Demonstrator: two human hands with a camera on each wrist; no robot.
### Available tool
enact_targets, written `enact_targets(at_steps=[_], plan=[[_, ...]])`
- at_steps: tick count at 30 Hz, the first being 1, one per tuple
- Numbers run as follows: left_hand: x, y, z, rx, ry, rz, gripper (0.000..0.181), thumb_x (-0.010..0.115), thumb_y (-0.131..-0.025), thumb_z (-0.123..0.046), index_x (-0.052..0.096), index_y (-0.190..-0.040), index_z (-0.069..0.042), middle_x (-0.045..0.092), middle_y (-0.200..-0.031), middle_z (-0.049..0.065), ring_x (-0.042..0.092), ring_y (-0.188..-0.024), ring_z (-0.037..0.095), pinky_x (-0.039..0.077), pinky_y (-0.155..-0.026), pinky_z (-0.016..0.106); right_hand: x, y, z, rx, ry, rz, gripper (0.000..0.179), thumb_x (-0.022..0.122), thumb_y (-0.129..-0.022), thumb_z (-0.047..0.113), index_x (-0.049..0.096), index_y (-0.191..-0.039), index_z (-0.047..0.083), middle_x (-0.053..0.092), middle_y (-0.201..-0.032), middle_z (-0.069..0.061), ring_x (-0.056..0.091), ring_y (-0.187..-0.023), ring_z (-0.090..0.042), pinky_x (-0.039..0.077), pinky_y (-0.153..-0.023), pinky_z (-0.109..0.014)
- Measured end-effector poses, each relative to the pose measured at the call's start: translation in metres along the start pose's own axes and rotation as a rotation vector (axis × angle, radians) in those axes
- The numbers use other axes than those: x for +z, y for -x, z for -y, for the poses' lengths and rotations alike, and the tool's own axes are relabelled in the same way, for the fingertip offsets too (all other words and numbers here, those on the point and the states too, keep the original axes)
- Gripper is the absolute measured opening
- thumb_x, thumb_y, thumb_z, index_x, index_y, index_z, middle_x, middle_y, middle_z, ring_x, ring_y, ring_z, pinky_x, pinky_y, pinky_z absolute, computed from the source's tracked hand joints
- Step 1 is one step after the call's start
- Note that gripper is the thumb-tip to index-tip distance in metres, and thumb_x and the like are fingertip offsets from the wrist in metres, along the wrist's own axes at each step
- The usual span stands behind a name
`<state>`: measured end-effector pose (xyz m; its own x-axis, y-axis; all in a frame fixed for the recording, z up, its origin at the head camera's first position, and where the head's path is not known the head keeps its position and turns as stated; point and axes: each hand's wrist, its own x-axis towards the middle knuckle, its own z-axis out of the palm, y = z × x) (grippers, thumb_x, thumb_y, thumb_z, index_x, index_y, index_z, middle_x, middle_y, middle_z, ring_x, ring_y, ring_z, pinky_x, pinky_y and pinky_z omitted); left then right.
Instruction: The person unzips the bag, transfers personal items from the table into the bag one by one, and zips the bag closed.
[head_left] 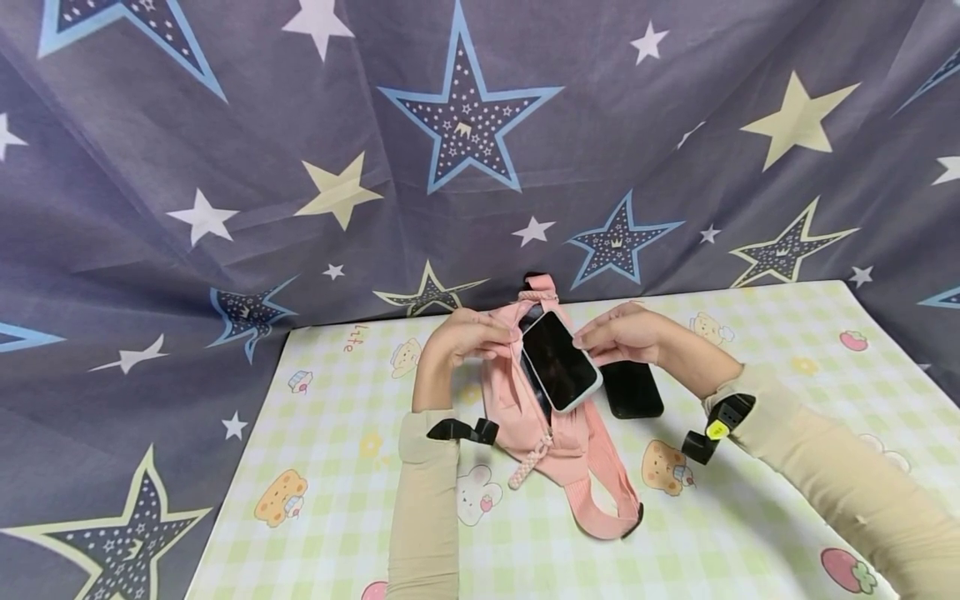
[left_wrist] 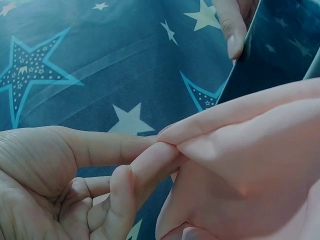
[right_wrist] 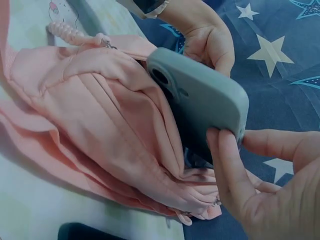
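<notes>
A pink sling bag (head_left: 506, 408) lies on the table with its zipped top unfastened and its dark lining showing. My left hand (head_left: 468, 335) pinches the edge of the bag's opening between thumb and fingers; the left wrist view shows the folded pink fabric (left_wrist: 240, 145) in that pinch. With its thumb and fingers, my right hand (head_left: 622, 333) grips one edge of a smartphone (head_left: 558, 362) in a pale case. The phone is tilted over the opening, dark screen up in the head view. Its case back and camera lenses (right_wrist: 161, 77) face the right wrist view.
A second black phone-like slab (head_left: 633, 390) lies on the table right of the bag. The bag's strap (head_left: 600, 521) loops toward the front, and a braided zipper pull (head_left: 528, 464) hangs nearby. Behind the checked tablecloth (head_left: 337, 467) rises a star-patterned curtain (head_left: 465, 233).
</notes>
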<state>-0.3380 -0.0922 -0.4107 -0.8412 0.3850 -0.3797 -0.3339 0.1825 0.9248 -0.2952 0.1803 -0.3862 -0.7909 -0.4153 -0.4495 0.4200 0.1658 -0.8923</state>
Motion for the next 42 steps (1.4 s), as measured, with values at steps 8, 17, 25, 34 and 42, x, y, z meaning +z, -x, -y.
enact_targets(at_steps=[8,17,25,34,42], plan=[[0.001,0.0,0.0,-0.006,0.008,0.0,0.009,0.071,-0.092,0.0,0.072,-0.1,0.002,0.073,-0.064,-0.003,0.071,-0.058,0.005,0.051,-0.049,0.012,0.013,-0.007,-0.004,-0.022,-0.023,-0.07,0.032,0.059,-0.095,-0.002,0.054,-0.123,-0.017,0.07,-0.079,0.006,0.066,-0.073,-0.002,0.061,-0.071,-0.018],[0.001,0.0,0.001,-0.001,0.01,-0.001,0.011,0.071,-0.092,0.0,0.072,-0.102,0.004,0.073,-0.063,-0.003,0.07,-0.057,0.004,0.05,-0.048,0.012,0.016,-0.008,-0.004,0.012,-0.005,-0.078,0.029,0.059,-0.095,-0.002,0.055,-0.12,-0.016,0.069,-0.079,0.004,0.066,-0.073,-0.005,0.061,-0.072,-0.02],[0.002,0.001,-0.001,0.01,0.008,-0.01,0.01,0.072,-0.091,0.0,0.073,-0.1,0.004,0.073,-0.062,-0.002,0.07,-0.056,0.004,0.051,-0.048,0.013,0.02,-0.008,-0.007,0.041,-0.014,-0.098,0.029,0.062,-0.095,-0.001,0.056,-0.12,-0.014,0.068,-0.078,0.004,0.064,-0.073,-0.008,0.061,-0.072,-0.02],[0.004,-0.001,-0.001,0.0,0.013,-0.017,0.017,0.073,-0.091,0.0,0.073,-0.106,0.007,0.074,-0.065,-0.003,0.071,-0.058,0.004,0.052,-0.05,0.012,0.02,-0.003,-0.014,0.073,-0.032,-0.058,0.03,0.061,-0.095,-0.003,0.054,-0.122,-0.015,0.072,-0.082,0.002,0.069,-0.073,-0.008,0.062,-0.075,-0.022],[0.005,-0.001,-0.001,0.0,0.015,-0.022,0.018,0.073,-0.09,0.0,0.073,-0.107,0.007,0.074,-0.065,-0.002,0.071,-0.057,0.005,0.052,-0.05,0.013,0.029,0.002,-0.022,0.096,0.001,-0.061,0.026,0.066,-0.093,-0.004,0.059,-0.116,-0.013,0.074,-0.078,-0.001,0.072,-0.069,-0.01,0.063,-0.072,-0.023]])
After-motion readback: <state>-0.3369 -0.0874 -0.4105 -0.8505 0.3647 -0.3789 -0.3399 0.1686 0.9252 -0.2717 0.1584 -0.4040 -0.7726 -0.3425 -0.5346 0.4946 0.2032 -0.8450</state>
